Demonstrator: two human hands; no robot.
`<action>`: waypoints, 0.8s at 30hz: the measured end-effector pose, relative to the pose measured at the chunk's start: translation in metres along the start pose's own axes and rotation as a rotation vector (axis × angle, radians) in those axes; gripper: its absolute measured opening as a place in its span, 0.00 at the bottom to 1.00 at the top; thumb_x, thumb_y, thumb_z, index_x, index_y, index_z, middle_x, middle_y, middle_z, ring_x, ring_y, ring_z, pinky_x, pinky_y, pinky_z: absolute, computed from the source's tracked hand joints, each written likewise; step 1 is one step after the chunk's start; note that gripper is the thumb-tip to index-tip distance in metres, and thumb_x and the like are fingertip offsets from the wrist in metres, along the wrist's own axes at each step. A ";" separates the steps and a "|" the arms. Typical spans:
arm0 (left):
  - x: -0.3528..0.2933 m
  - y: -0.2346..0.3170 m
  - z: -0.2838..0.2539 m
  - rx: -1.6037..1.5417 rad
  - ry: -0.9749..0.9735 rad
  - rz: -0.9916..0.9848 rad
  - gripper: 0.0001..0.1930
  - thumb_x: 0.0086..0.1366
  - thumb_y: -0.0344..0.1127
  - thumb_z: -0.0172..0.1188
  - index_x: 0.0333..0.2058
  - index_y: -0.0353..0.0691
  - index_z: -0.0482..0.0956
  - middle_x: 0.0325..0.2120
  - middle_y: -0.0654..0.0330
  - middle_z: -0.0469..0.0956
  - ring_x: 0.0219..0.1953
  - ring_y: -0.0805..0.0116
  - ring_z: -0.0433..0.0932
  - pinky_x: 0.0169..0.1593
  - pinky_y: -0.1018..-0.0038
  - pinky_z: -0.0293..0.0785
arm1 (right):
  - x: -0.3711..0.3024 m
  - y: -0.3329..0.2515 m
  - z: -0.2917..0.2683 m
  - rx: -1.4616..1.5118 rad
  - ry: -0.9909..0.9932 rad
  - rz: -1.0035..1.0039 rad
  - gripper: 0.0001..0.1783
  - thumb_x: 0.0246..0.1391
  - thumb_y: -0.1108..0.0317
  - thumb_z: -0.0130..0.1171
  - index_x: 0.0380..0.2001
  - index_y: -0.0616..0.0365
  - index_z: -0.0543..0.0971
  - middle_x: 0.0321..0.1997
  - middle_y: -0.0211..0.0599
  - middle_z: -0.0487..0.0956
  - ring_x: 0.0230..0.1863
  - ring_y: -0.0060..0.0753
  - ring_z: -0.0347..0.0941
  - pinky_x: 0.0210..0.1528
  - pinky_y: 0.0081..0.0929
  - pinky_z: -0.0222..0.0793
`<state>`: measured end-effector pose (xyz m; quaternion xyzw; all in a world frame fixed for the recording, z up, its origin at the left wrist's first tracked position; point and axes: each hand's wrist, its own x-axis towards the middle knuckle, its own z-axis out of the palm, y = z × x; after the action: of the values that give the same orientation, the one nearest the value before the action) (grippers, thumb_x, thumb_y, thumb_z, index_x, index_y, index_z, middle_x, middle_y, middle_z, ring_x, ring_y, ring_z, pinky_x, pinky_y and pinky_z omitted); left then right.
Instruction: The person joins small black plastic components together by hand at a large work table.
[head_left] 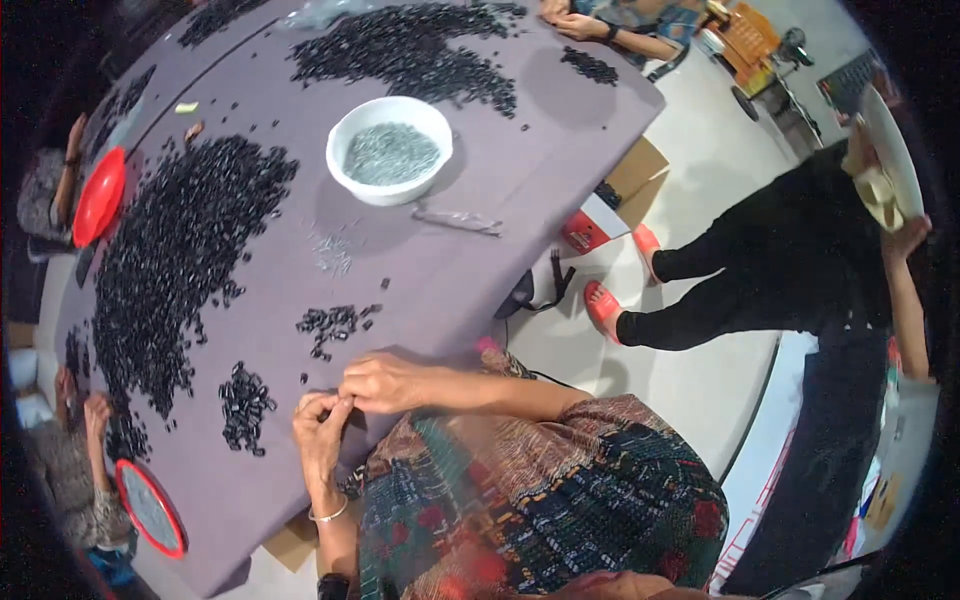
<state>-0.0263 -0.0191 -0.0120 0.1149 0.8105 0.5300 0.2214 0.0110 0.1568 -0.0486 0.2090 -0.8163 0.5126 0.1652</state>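
Note:
My left hand (318, 428) and my right hand (378, 383) meet at the table's near edge, fingertips pinched together. Whatever lies between them is too small and covered to make out. Just left of my left hand is a small pile of shiny black pieces (244, 408). Beyond my hands lies another small cluster of black pieces (335, 325). Farther off, thin silvery pins (333, 252) are scattered on the cloth. A white bowl (340, 178) holds many more of these silvery pieces.
Large heaps of black pieces (190, 240) cover the left and far table. A clear plastic bag (458, 222) lies by the bowl. Red-rimmed bowls (100, 197) stand at the left edge, near other people's hands. An open carton (640, 180) and a standing person (770, 260) are to the right.

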 end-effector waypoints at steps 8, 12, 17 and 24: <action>-0.002 -0.005 -0.004 -0.045 0.007 -0.070 0.07 0.52 0.31 0.66 0.23 0.35 0.78 0.21 0.70 0.71 0.23 0.82 0.66 0.27 0.84 0.61 | 0.001 -0.003 0.005 0.059 -0.002 -0.008 0.06 0.39 0.75 0.55 0.25 0.57 0.72 0.26 0.39 0.71 0.29 0.47 0.71 0.28 0.39 0.65; -0.006 0.015 -0.004 0.075 -0.001 -0.188 0.08 0.51 0.29 0.67 0.19 0.35 0.77 0.21 0.69 0.72 0.22 0.82 0.66 0.25 0.83 0.64 | 0.002 -0.007 0.000 -0.066 -0.034 -0.102 0.06 0.42 0.72 0.56 0.28 0.54 0.74 0.25 0.35 0.71 0.28 0.40 0.71 0.25 0.36 0.66; 0.000 0.009 -0.003 -0.098 -0.102 -0.215 0.07 0.55 0.33 0.65 0.27 0.38 0.76 0.21 0.68 0.75 0.21 0.82 0.69 0.22 0.83 0.65 | 0.002 -0.010 -0.009 -0.144 -0.020 -0.121 0.09 0.41 0.70 0.58 0.31 0.53 0.75 0.25 0.33 0.70 0.26 0.38 0.70 0.24 0.36 0.64; 0.008 0.008 0.002 -0.038 -0.113 -0.293 0.06 0.55 0.28 0.63 0.27 0.36 0.73 0.24 0.65 0.77 0.27 0.79 0.73 0.30 0.81 0.71 | 0.009 -0.014 -0.017 -0.110 -0.076 -0.022 0.09 0.36 0.77 0.60 0.24 0.57 0.73 0.24 0.35 0.69 0.27 0.39 0.68 0.30 0.35 0.64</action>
<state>-0.0328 -0.0109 -0.0079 0.0209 0.7946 0.4999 0.3439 0.0112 0.1655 -0.0266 0.2281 -0.8466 0.4566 0.1509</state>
